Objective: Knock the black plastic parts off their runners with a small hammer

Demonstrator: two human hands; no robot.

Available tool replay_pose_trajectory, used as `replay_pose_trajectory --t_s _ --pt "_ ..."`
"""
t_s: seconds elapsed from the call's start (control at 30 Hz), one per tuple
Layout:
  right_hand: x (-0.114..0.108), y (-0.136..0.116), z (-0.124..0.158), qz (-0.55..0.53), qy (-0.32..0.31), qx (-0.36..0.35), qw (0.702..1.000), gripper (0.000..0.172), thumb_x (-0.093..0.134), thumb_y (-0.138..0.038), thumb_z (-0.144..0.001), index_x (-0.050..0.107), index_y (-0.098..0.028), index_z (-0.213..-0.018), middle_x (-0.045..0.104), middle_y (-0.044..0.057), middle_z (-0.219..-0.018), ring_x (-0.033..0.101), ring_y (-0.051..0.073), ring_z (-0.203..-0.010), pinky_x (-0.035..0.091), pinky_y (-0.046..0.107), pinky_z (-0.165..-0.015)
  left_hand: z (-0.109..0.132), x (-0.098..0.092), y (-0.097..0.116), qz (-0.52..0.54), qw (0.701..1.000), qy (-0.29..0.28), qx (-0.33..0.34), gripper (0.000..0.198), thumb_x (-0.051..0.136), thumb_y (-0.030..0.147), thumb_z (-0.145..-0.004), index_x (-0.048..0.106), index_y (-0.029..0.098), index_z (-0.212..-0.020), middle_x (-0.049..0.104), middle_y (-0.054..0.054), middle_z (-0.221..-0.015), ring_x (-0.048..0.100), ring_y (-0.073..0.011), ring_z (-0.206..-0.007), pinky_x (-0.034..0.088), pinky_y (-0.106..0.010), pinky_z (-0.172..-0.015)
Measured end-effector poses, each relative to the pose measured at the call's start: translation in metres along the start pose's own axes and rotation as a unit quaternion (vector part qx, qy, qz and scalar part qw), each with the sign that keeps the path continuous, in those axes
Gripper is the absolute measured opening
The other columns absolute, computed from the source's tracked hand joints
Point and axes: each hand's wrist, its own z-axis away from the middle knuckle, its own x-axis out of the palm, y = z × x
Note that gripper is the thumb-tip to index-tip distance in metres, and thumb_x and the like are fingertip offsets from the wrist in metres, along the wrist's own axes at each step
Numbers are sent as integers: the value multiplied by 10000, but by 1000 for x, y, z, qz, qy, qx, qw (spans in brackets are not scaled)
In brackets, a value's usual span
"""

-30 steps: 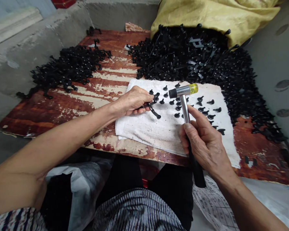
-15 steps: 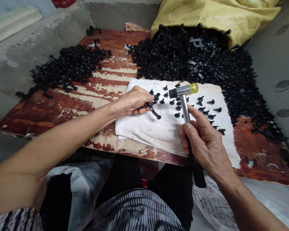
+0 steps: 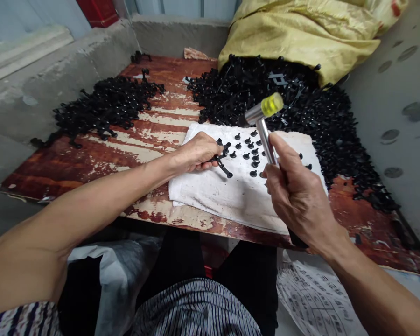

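Observation:
My left hand point(image 3: 202, 153) is closed on a small black jointed bracket point(image 3: 224, 169), pinching it at the left part of a white cloth point(image 3: 210, 191). One thin arm of the bracket sticks out toward the lower right; the rest is partly hidden by my fingers. My right hand point(image 3: 294, 196) grips a mallet point(image 3: 265, 126) with a metal neck, a yellow face and a dark face. The mallet's head hangs above the cloth, to the right of the bracket. Several small black round-based pegs point(image 3: 255, 164) stand on the cloth between my hands.
A heap of black parts point(image 3: 108, 105) lies at the left of the worn red-brown board point(image 3: 161, 121). A bigger pile point(image 3: 329, 126) spills from a yellow sack point(image 3: 294, 42) at the back right. Grey low walls point(image 3: 182, 35) bound the board; plastic bags point(image 3: 126, 266) sit below.
My right hand has moved slightly right and the mallet has risen, its yellow face turned more toward me. My left hand keeps its hold on the bracket. The view has tilted up slightly.

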Motion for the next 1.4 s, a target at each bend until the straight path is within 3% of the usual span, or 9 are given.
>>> replay_pose_trajectory --t_s 0.23,0.37,0.5,0.63,0.8,0.9,1.1,1.27,1.4 --pt "12 11 -16 156 -52 -115 980 586 461 -146 -820 529 -206 -1399 644 91 -851 536 204 -643 514 405 -641 -4 -1 -7 29 999 -13 7 145 558 169 -856 580 118 -722 576 -6 -516 401 -24 -314 242 -187 -340" --pt "10 7 -12 177 20 -128 976 607 430 -144 -865 438 -223 -1467 676 116 -982 566 202 -679 517 373 -634 -5 -2 -10 45 998 -30 18 195 551 196 -866 551 129 -683 568 0 -513 388 -19 -304 223 -190 -336" --pt "10 13 -13 254 -62 -148 954 626 381 -105 -845 433 -164 -1466 669 102 -842 528 180 -564 494 346 -541 -3 -1 -8 10 1000 -7 -1 183 543 180 -860 571 126 -687 565 -6 -498 388 -32 -311 241 -207 -350" --pt "11 21 -14 258 -14 -170 951 636 358 -114 -886 332 -166 -1520 679 137 -974 603 205 -689 526 364 -608 -3 0 -6 4 1000 1 -5 193 545 182 -856 580 127 -675 569 -16 -498 383 -39 -318 220 -220 -359" --pt "13 18 -9 237 -35 -171 956 623 386 -122 -883 369 -212 -1499 697 139 -1052 628 211 -719 535 375 -643 0 0 -5 5 1000 -2 -5 241 554 190 -857 550 140 -621 543 -8 -485 370 -35 -309 219 -213 -364" --pt "14 13 -12 220 -26 -161 962 580 375 -138 -875 426 -178 -1452 695 110 -900 599 194 -646 496 328 -571 0 -1 -6 9 1000 6 -11 250 550 185 -863 541 147 -615 546 -7 -490 361 -34 -303 202 -215 -359" --pt "13 4 -40 56 -46 14 997 254 504 -281 -870 592 -167 -1078 453 -56 -550 416 104 -431 340 234 -413 8 -12 -10 -14 992 -44 115 279 519 158 -886 533 152 -607 540 4 -503 379 -28 -320 196 -194 -366" --pt "30 2 -43 -164 -122 161 966 265 663 -441 -768 544 -206 -796 448 -82 -445 375 89 -326 300 212 -312 20 -21 -12 -67 962 -163 206 295 584 140 -820 501 150 -537 425 55 -422 357 -28 -359 223 -165 -385" --pt "41 1 -34 -200 -89 166 962 296 618 -498 -788 525 -219 -754 427 -88 -435 370 85 -313 318 214 -315 29 -22 -23 20 980 -50 193 122 702 234 -767 629 140 -736 570 22 -571 504 -61 -464 314 -148 -415"
